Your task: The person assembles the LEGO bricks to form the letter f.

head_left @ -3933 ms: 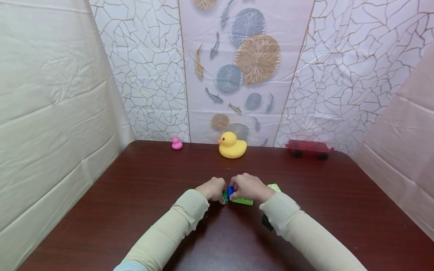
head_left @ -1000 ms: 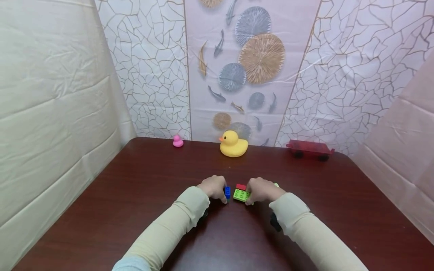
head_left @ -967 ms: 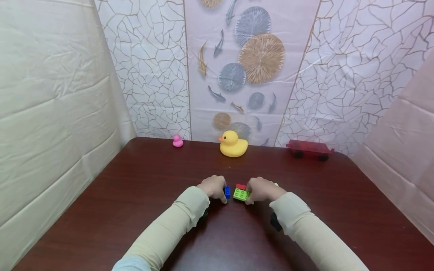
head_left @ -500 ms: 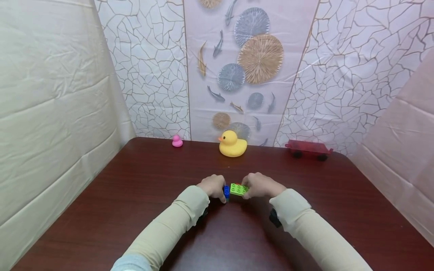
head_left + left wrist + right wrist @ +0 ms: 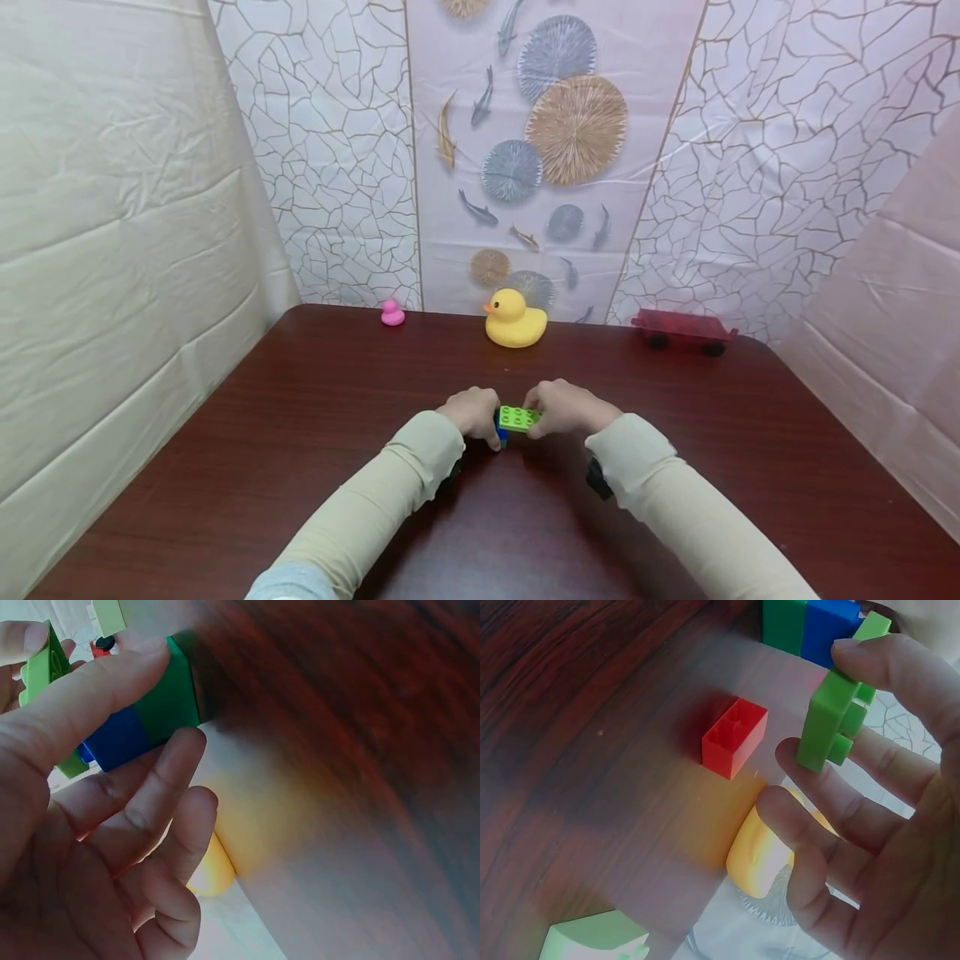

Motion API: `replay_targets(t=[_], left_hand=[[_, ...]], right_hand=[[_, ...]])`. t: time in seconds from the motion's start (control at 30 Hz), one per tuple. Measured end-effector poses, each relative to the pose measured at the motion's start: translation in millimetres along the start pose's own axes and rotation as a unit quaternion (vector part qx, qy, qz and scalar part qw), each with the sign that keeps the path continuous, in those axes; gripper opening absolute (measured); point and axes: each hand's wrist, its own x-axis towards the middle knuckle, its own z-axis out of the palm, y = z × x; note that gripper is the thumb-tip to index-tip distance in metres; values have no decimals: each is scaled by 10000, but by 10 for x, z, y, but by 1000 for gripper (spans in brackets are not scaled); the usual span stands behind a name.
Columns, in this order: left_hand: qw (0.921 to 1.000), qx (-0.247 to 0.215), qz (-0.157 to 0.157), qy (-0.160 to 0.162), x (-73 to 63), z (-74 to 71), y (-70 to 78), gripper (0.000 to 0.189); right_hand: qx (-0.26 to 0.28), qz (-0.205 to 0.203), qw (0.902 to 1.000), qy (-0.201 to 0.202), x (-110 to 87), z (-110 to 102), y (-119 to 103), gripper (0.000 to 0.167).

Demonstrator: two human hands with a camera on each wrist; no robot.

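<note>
Between the left and right edges of the table (image 5: 225, 467), my left hand (image 5: 471, 412) grips the blue block (image 5: 120, 739) and green block (image 5: 172, 690); my right hand (image 5: 562, 407) pinches the lime block (image 5: 517, 417) over the blue. Pressing with misaligned studs could tip it.

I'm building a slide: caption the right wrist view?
Right grip pinching a lime-green block, a red block on the table nearby.

We get a bright head view, the table (image 5: 480, 554) shiny at bottom centre. Our wrist views look dimmer.
</note>
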Motion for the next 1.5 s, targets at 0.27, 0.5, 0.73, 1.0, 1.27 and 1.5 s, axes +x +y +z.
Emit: replay_targets(t=[0.27, 0.5, 0.73, 1.0, 1.27, 1.5], left_hand=[[10000, -5, -30, -30, -5, -5, 20, 27], [9997, 217, 100, 92, -35, -62, 94, 27], [9995, 284, 115, 87, -49, -68, 144, 27], [9997, 76, 235, 79, -50, -106, 130, 24], [9993, 59, 349, 156, -46, -148, 110, 18], [9992, 328, 190, 118, -25, -148, 170, 18]], right_hand=[[23, -110, 9999, -42, 25, 11, -57, 25], [-72, -139, 9999, -37, 52, 13, -92, 23], [-50, -100, 9999, -37, 72, 18, -106, 28], [11, -87, 9998, -164, 99, 21, -118, 27], [95, 23, 9996, -273, 127, 15, -149, 28], [341, -296, 9981, -410, 120, -46, -36, 39]])
